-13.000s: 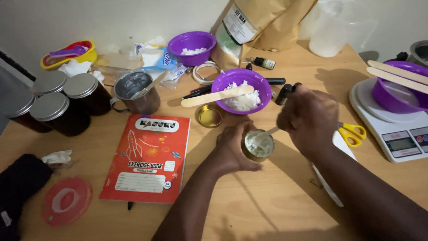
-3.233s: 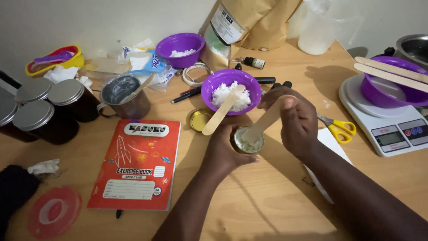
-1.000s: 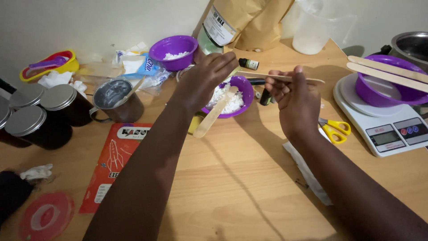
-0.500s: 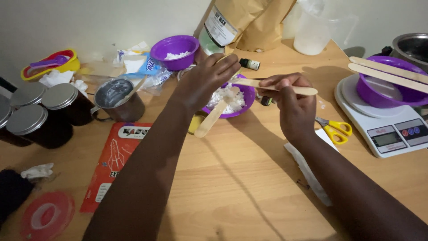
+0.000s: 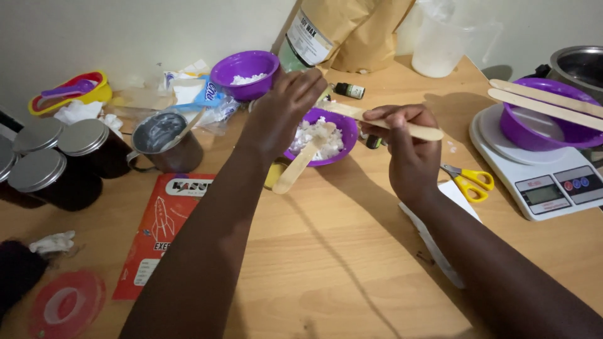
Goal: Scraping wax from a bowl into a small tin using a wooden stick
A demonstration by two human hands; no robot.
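Head view: the right hand (image 5: pixel 411 157) has its grip closed around a flat wooden stick (image 5: pixel 389 122), held level above the tabletop (image 5: pixel 352 251). Farther out, the left hand (image 5: pixel 282 107) pinches the stick's far end, seemingly wiping it, over the purple bowl (image 5: pixel 342 135) of white flakes.

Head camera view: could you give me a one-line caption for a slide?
Right hand holds a wooden stick while left hand touches its end above a purple bowl of white flakes.
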